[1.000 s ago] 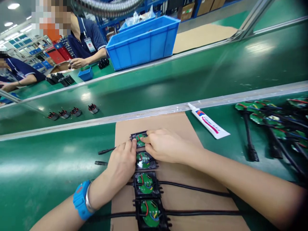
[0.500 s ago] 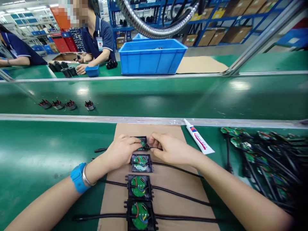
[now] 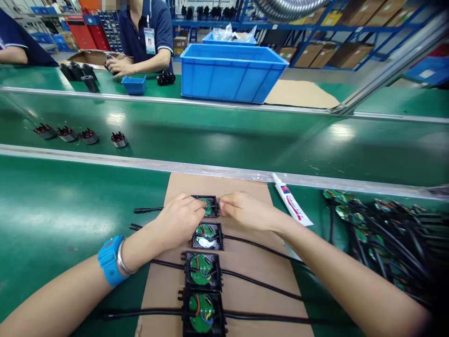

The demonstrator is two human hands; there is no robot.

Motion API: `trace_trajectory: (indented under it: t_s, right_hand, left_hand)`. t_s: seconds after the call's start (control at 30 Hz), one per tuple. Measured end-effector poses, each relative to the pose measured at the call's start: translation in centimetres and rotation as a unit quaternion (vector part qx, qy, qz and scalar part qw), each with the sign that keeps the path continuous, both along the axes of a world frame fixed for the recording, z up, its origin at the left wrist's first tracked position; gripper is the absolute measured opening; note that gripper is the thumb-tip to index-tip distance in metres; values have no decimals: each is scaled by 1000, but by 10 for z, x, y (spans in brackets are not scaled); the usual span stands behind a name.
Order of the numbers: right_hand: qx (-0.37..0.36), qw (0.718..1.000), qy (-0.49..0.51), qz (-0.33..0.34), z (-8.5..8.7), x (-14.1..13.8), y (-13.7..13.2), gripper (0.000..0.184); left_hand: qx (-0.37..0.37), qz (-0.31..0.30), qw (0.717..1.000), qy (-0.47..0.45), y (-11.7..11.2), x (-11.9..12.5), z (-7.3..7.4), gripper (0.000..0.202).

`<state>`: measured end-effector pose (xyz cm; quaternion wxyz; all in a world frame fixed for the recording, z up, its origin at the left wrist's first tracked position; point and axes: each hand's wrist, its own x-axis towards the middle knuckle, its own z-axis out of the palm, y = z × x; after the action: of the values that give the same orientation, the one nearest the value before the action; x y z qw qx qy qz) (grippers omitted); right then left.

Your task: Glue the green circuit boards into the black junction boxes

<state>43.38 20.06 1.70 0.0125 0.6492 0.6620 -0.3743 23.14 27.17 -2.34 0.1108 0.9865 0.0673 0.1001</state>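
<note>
A column of black plastic housings with green circuit boards inside runs down a cardboard sheet (image 3: 259, 290). Over the farthest housing (image 3: 210, 206) my left hand (image 3: 184, 217) is closed, its fingertips pressing at the board and left side. My right hand (image 3: 242, 209) pinches at that housing's right edge, where the black cable enters; the fingers hide most of the cable there. Nearer to me lie a second housing (image 3: 207, 236) with a shiny whitish patch on its board, a third housing (image 3: 200, 270) and a fourth housing (image 3: 202, 313), with cables out both sides.
A white tube (image 3: 293, 203) lies right of the cardboard. Beyond it is a heap of circuit boards with black cables (image 3: 379, 234). Several small motor parts (image 3: 88, 135) sit on the green strip behind the metal rail (image 3: 147, 161). Across stands a blue bin (image 3: 231, 75); a co-worker (image 3: 145, 42) handles parts.
My right fingers have moved in against the housing's right edge, covering the cable that showed before. My left hand stays on the same housing. The camera view has tilted slightly down.
</note>
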Motion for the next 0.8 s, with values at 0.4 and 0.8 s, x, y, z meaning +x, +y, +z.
trace_trajectory:
  t_s: [0.4,0.8]
  right_hand:
    - [30,984,-167,51,-12,-16,-1,28]
    - [310,947,-40,-78,-42,-6,-30,11]
  left_hand:
    - [11,43,998,50,-7,12,-2,29]
    - [-26,46,999,0,-6,2,-10,48]
